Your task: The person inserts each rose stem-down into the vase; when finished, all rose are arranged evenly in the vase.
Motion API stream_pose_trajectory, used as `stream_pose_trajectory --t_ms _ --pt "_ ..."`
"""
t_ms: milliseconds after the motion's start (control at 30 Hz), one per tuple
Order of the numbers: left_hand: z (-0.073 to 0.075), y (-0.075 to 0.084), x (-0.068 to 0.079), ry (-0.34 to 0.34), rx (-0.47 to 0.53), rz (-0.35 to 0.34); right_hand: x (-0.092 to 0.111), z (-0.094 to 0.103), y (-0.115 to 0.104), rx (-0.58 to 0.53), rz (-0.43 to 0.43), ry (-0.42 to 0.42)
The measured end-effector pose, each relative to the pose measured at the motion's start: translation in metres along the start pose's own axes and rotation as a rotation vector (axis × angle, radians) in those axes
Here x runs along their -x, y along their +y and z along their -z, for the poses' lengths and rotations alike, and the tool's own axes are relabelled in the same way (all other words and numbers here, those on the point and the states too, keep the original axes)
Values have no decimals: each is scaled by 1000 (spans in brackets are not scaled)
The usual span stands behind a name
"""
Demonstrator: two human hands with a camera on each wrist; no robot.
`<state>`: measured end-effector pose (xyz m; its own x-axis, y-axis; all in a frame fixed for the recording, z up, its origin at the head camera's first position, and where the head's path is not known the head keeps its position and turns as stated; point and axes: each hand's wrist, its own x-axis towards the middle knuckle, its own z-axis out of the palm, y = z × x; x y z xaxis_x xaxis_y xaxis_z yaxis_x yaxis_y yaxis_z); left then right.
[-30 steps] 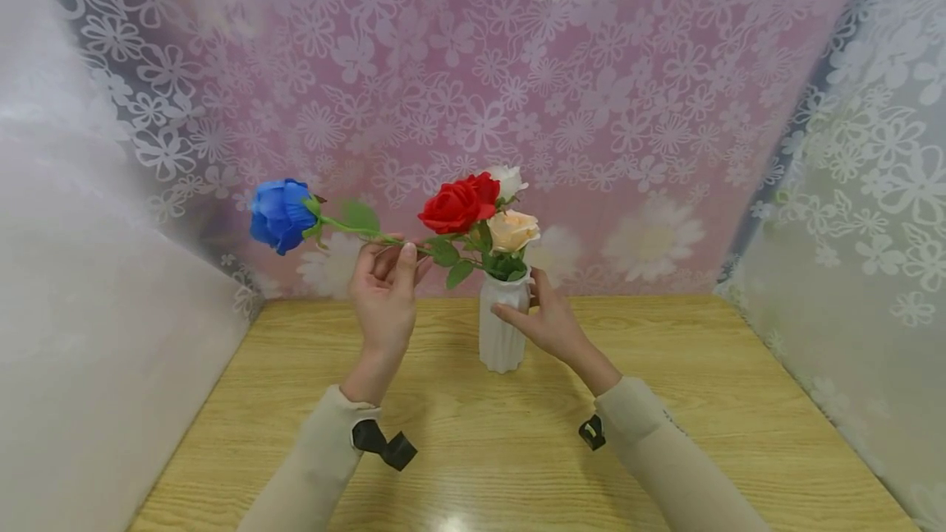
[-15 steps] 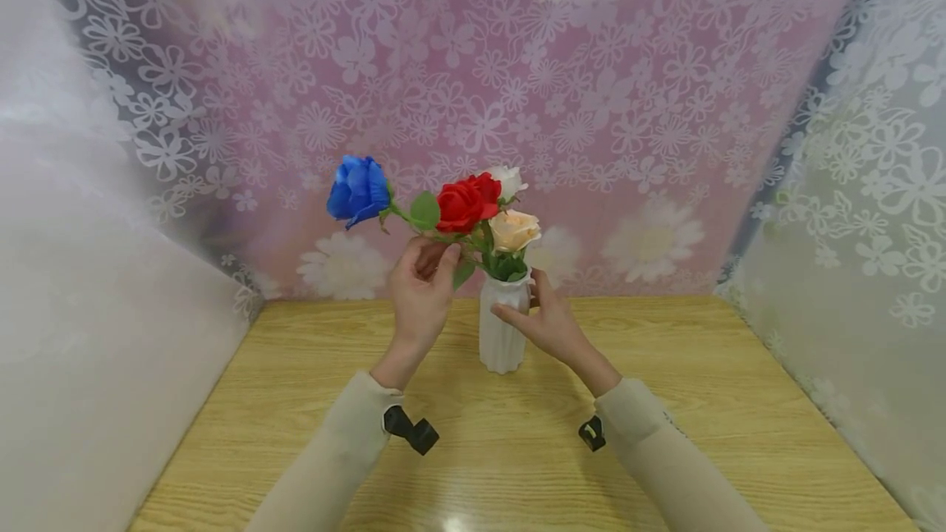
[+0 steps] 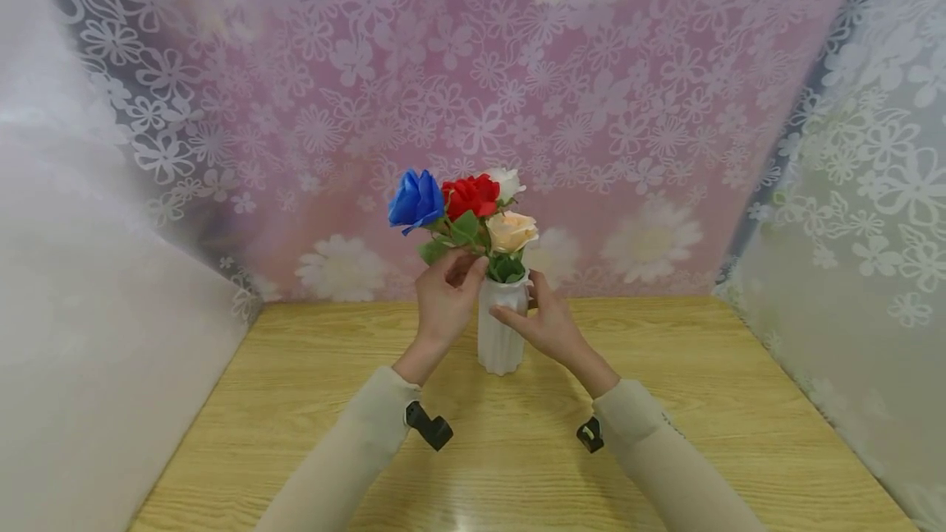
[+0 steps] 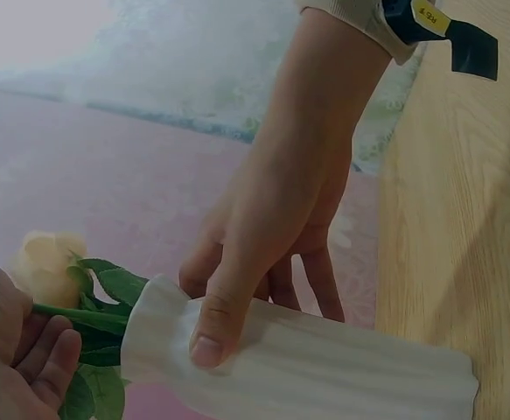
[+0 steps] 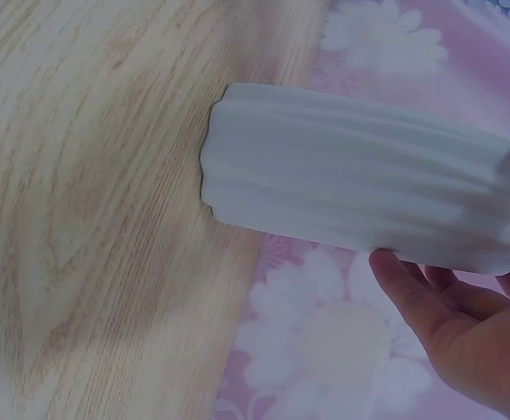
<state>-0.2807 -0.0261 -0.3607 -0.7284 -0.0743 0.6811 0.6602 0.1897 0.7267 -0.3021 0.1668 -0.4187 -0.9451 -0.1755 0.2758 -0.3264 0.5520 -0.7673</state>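
A white fluted vase (image 3: pixel 500 335) stands upright on the table. My right hand (image 3: pixel 548 323) holds it from the right, thumb across its front and fingers at its side. My left hand (image 3: pixel 446 300) pinches the green stem (image 4: pixel 71 313) of a blue rose (image 3: pixel 416 201), close above the rim; whether the stem's tip is inside is hidden by the hand. Red roses (image 3: pixel 471 195), a white rose (image 3: pixel 506 184) and a peach rose (image 3: pixel 512 231) rise from the vase. In the right wrist view the vase (image 5: pixel 351 179) shows its lower body and base, fingers along one side.
The wood-grain table (image 3: pixel 650 401) runs back to a pink wall (image 3: pixel 591 121) covered with a floral print. Pale side walls (image 3: pixel 96 310) close in the left and right. Black wrist straps (image 3: pixel 429 425) hang from both sleeves.
My left hand has moved right with the blue rose, bringing its stem to the vase's mouth and its bloom beside the red roses. The right hand and vase have stayed put.
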Motion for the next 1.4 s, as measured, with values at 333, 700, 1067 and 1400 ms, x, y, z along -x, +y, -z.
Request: stream_pose_trajectory --t_ms 333,700,1067,1400 --pt "-2 -2 0 18 63 3 -1 -2 3 -2 0 27" --pt "-1 -5 -3 22 48 26 2 -12 1 80 27 128" --pt "-1 -13 -1 23 -12 50 6 -9 -6 74 7 57" --pt "-1 -15 -2 32 -69 3 2 0 3 -98 56 -76"
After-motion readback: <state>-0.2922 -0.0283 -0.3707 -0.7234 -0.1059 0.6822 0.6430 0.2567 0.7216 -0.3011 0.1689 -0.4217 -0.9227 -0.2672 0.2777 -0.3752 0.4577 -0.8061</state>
